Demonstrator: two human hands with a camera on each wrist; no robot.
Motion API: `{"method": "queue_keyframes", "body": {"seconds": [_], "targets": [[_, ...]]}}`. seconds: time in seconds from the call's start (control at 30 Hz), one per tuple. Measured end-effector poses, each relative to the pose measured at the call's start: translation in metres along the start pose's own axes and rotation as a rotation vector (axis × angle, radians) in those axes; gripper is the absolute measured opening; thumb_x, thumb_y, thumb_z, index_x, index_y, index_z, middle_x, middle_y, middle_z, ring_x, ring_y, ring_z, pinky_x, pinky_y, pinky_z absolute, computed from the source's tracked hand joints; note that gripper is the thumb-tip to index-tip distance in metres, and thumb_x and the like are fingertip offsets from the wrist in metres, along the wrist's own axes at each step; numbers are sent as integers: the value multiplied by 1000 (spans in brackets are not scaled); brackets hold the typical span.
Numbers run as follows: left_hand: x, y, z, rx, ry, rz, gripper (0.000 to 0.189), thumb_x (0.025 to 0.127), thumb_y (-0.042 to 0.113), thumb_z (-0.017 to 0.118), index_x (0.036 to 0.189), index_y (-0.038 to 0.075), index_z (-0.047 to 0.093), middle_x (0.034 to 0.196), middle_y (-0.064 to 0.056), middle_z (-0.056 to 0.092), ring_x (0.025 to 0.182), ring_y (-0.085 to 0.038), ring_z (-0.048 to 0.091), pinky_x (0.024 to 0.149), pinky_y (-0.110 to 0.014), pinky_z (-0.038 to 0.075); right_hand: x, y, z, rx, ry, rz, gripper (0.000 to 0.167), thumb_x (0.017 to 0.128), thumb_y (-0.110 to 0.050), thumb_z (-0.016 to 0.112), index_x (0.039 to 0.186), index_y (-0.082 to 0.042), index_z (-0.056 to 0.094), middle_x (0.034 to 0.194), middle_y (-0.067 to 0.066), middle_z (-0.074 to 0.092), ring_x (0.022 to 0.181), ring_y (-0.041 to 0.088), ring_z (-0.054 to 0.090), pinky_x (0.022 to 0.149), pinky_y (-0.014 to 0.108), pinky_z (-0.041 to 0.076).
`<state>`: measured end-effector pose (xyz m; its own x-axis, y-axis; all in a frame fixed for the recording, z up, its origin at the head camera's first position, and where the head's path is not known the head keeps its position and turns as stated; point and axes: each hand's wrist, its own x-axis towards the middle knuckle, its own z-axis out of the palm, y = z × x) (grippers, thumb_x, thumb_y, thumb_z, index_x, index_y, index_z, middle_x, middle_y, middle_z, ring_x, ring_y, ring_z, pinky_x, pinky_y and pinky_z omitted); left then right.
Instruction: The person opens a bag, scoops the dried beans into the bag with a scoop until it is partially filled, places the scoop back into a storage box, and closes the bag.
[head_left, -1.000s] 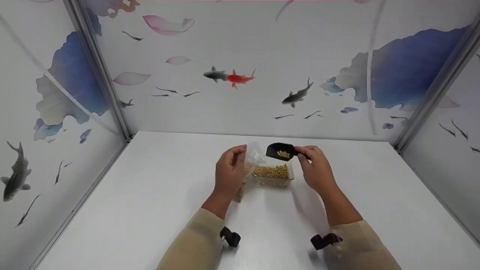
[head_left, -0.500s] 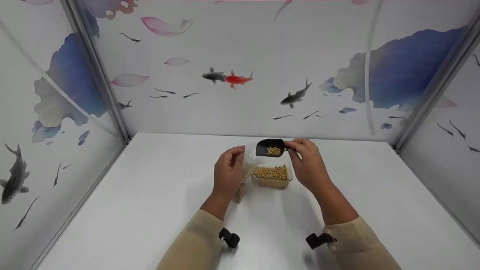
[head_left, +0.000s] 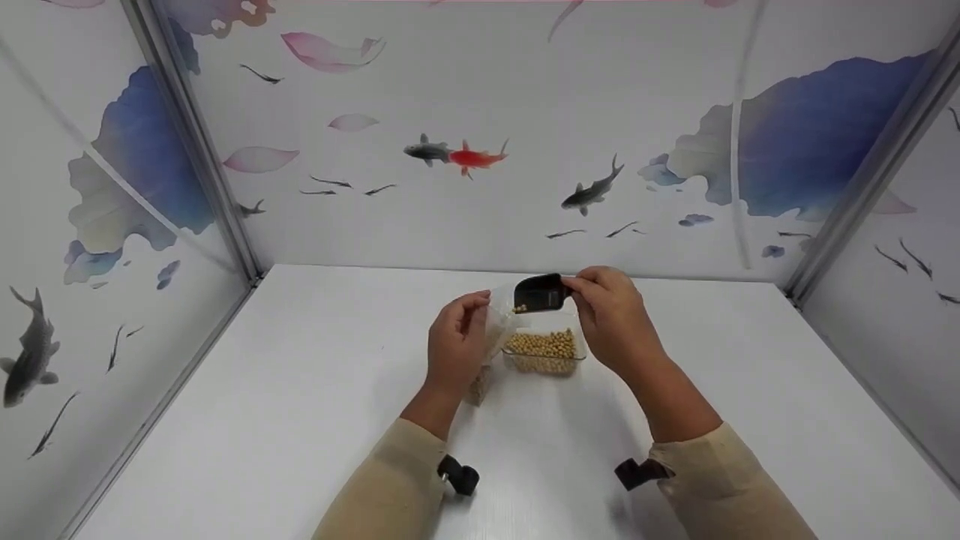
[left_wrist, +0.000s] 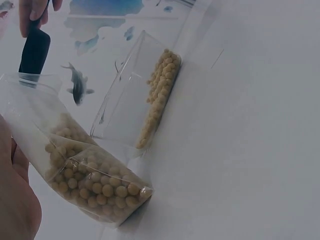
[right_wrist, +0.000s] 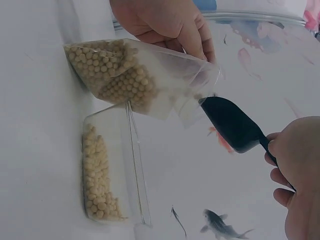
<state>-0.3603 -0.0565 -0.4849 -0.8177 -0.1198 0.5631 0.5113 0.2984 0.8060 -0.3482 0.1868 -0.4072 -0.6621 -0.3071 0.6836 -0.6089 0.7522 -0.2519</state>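
Observation:
My left hand (head_left: pixel 459 339) pinches the top edge of a clear plastic bag (left_wrist: pixel 95 170), which stands on the table with soybeans in its lower part. In my right hand (head_left: pixel 616 321) is the handle of a black scoop (head_left: pixel 540 292). The scoop tilts down toward the left, its lip at the bag's open mouth, and a few soybeans show at that lip. Right of the bag is a clear rectangular container (right_wrist: pixel 135 165), partly filled with soybeans (head_left: pixel 541 344). In the right wrist view, the bag's beans (right_wrist: pixel 115 70) are piled toward its bottom.
The white table (head_left: pixel 300 420) meets a back wall (head_left: pixel 480 225) printed with fish and petals. Metal posts (head_left: pixel 199 142) stand at the corners. A black wrist mount (head_left: pixel 459 475) sits at the left sleeve, another mount (head_left: pixel 641 474) at the right.
The right hand has brought the scoop leftward and slightly up to the bag's mouth, then tipped it. Most of the beans have left the scoop. The left hand stays nearly still.

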Motion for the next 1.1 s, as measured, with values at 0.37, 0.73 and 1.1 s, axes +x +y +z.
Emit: {"method": "queue_keyframes", "body": {"seconds": [0.37,0.73,1.1], "targets": [[-2,1,0,9,-2,-31,20,112,23,57,124,16,71,137,9,71,132,-10,66,111,-31,57,-8,17,1,57,-3,127,28,108,-5,60,131,-2,75,123,19,68,116,39,62,99,53,55],[-1,3,0,7,-6,-24,19,112,22,57,125,16,70,138,5,71,134,-12,66,112,-30,57,-22,45,18,186,-131,331,30,110,-6,58,135,-2,72,127,18,66,124,40,61,103,55,54],[-2,1,0,-15,-22,-3,22,112,24,57,126,11,70,138,4,71,132,-13,66,109,-32,58,-42,48,45,245,-326,420,34,111,-14,58,143,-7,68,136,14,65,130,34,63,109,54,55]]}}
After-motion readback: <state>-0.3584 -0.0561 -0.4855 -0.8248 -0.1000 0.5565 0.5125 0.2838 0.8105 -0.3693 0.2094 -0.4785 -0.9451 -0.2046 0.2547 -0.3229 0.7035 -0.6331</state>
